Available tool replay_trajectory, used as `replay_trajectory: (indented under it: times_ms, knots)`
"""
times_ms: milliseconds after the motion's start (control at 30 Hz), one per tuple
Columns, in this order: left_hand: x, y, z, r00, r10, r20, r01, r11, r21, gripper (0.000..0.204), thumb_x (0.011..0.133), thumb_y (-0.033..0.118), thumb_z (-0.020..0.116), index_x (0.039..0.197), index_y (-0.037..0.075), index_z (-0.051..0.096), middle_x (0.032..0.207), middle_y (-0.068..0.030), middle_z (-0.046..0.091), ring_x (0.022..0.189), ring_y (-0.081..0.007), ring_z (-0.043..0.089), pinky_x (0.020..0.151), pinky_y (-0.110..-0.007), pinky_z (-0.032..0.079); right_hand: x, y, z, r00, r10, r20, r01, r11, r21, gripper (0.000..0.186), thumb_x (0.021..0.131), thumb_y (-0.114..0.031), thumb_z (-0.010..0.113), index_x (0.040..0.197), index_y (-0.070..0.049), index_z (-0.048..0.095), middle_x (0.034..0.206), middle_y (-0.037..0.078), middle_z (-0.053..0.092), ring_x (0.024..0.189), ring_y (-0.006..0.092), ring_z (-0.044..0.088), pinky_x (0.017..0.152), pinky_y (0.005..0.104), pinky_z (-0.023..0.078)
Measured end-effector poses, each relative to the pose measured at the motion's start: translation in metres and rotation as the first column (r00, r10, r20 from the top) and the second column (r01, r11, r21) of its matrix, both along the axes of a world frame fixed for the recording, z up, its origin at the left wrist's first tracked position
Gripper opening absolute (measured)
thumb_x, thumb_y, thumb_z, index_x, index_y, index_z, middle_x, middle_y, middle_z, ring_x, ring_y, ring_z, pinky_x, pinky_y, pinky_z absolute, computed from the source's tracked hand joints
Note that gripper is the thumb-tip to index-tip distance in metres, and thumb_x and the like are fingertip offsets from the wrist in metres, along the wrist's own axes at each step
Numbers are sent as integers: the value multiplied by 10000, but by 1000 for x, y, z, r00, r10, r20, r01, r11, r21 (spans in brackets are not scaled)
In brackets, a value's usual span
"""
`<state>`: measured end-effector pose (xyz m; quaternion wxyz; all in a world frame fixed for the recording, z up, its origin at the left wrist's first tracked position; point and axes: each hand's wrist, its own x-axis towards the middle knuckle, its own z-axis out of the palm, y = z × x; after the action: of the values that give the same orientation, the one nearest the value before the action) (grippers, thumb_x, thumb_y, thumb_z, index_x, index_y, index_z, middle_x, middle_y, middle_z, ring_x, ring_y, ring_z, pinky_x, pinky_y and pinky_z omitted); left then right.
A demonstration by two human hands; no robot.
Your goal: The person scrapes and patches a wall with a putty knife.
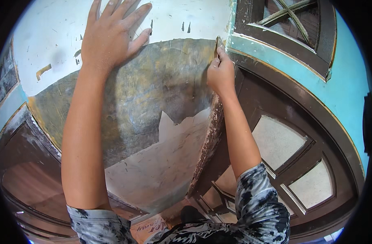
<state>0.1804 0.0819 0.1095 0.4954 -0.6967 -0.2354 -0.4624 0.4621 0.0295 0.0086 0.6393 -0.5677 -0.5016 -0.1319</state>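
My left hand [106, 38] lies flat with fingers spread against the white upper part of the wall [184, 14]. My right hand [221, 77] is closed around a small scraper [217, 44], mostly hidden by the fingers. Its tip meets the wall close to the door frame, where the white layer ends. Below that edge runs a stripped grey-brown patch [161, 77] with yellowish stains. Lower down, a paler layer [153, 162] with a jagged torn edge covers the wall.
A brown door [251, 97] with pale panels stands to the right, its side edge [208, 142] chipped. Above it is a brown-framed opening [267, 36] with crossed bars, set in a turquoise wall [348, 93]. Another dark wooden frame [31, 162] is at the left.
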Motion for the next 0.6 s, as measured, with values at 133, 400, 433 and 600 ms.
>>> replay_trajectory:
  times_ms: [133, 400, 433, 600]
  knots:
    - [-3, 2, 0, 1000, -8, 17, 7, 999, 44, 552, 875, 446, 637, 1346, 159, 664, 1555, -79, 510, 1511, -319, 361, 1265, -594, 167, -10, 0, 4, 996, -58, 64, 56, 998, 35, 515, 921, 27, 441, 1415, 166, 487, 1505, 358, 464, 1461, 413, 424, 1219, 399, 333]
    - [-2, 4, 0, 999, -38, -4, 38, 999, 36, 555, 874, 444, 640, 1349, 158, 661, 1561, -77, 504, 1516, -317, 352, 1265, -597, 165, -2, 10, 14, 996, -63, -68, 62, 998, -11, 497, 1007, -52, 441, 1480, 96, 462, 854, 168, 698, 518, 181, 615, 494, 346, 517]
    - [3, 2, 2, 998, -59, -4, 59, 998, 32, 551, 876, 442, 639, 1346, 156, 662, 1562, -77, 503, 1516, -320, 352, 1264, -599, 168, 15, 15, 12, 981, -186, 56, 187, 982, -15, 509, 1010, -56, 447, 1499, 82, 446, 810, 131, 671, 510, 163, 585, 476, 331, 504]
    - [-7, 5, 3, 999, -42, -18, 43, 999, 30, 537, 884, 438, 634, 1337, 153, 665, 1563, -81, 501, 1511, -328, 357, 1261, -604, 174, -23, -7, 30, 984, 49, -172, -58, 997, -47, 589, 903, -5, 459, 1478, 122, 451, 848, 219, 707, 537, 233, 664, 519, 371, 536]
